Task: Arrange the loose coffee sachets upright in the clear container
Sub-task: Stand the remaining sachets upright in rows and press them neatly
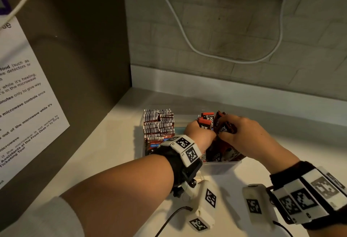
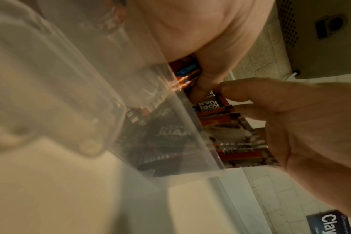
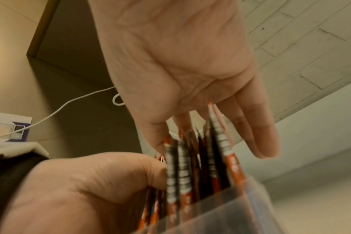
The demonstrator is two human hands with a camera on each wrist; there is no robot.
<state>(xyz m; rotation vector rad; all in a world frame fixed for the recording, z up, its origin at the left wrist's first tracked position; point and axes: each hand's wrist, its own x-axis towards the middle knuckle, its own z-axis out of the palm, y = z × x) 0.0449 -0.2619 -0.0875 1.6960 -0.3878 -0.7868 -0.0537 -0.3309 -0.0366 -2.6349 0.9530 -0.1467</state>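
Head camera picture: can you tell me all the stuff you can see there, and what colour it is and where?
Clear container: one, see-through, on the counter under both hands.
Neat sachets: too many to count, red and black with striped edges, upright in the container's left part.
Loose sachets: several, red and black, in the container's right part.
Counter: one, cream.
White cable: one, hanging in a loop on the tiled wall.
Paper notice: one, white with black print, on the brown panel at left.
Left hand: holds sachets, wears a tagged wristband.
Right hand: holds sachets, wears a tagged wristband.
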